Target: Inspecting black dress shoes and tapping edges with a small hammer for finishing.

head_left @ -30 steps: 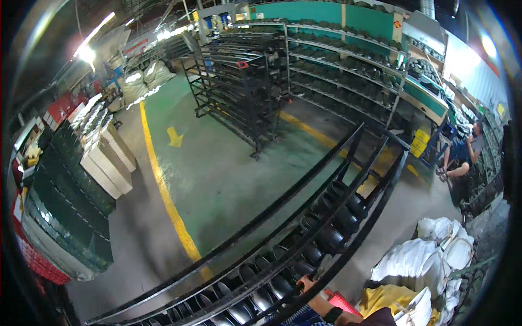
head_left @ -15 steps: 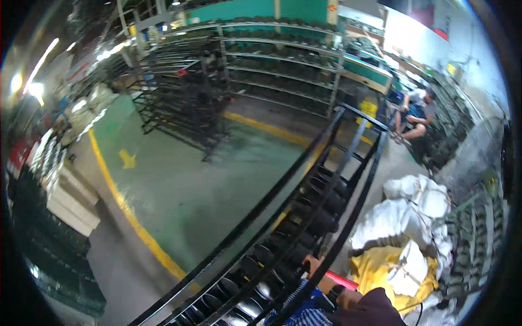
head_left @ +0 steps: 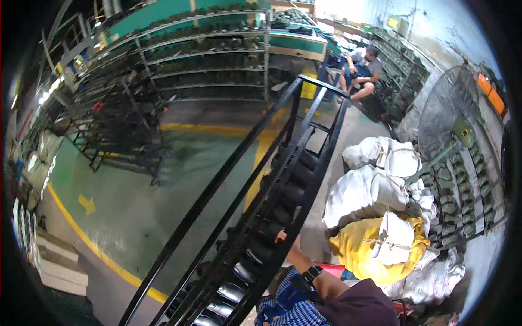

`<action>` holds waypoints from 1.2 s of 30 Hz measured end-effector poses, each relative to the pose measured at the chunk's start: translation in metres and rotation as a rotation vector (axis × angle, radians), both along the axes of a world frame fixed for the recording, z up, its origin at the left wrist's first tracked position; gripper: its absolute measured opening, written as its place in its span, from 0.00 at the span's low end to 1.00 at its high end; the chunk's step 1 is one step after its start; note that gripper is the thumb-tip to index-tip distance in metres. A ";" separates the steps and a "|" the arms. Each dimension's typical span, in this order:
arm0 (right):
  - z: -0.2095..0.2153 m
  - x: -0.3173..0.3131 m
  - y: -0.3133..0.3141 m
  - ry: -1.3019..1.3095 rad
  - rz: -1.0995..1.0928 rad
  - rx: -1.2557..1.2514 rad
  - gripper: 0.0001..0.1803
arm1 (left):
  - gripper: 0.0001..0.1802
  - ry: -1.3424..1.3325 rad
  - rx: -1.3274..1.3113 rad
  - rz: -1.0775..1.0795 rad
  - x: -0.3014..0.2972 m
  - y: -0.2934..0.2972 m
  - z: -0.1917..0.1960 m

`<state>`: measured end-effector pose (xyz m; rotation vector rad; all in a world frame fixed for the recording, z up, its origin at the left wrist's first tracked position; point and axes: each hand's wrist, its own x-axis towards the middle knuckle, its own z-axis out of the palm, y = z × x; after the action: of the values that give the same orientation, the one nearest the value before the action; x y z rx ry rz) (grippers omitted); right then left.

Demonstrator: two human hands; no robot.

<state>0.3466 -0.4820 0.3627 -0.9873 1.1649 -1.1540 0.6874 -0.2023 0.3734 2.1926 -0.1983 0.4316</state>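
A long black metal rack (head_left: 193,220) runs diagonally from the lower left up toward the upper right. Along it sit several dark rounded pieces (head_left: 231,292), some with a glossy shine; I cannot make out their kind. My right hand (head_left: 292,251) reaches in from the lower right, at the rack's right side rail. The rail and the dark pieces partly hide its fingers, so its grip does not show. A dark watch (head_left: 311,273) is on that wrist, and a maroon sleeve covers the arm. Blue checkered cloth (head_left: 304,315) shows beside the forearm. My left hand is out of view.
White sacks (head_left: 364,190) and a yellow sack (head_left: 353,247) lie right of the rack. Behind them stands a large fan (head_left: 448,111). A person (head_left: 361,73) sits at the far right. Loaded shelves (head_left: 206,68) line the back; a dark metal rack (head_left: 119,141) stands left.
The view has swung to the right, so the surroundings sit further left and the fan shows more fully. My right hand remains by the rack's right rail.
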 end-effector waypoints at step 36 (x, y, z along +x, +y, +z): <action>0.050 -0.063 -0.624 -0.195 -0.335 0.276 0.04 | 0.21 -0.252 0.096 -0.816 0.036 -0.535 -0.076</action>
<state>0.2833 -1.1060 0.4126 -0.4693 1.3183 -1.2774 0.7229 -0.7372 0.2974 1.9313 -1.2108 0.2254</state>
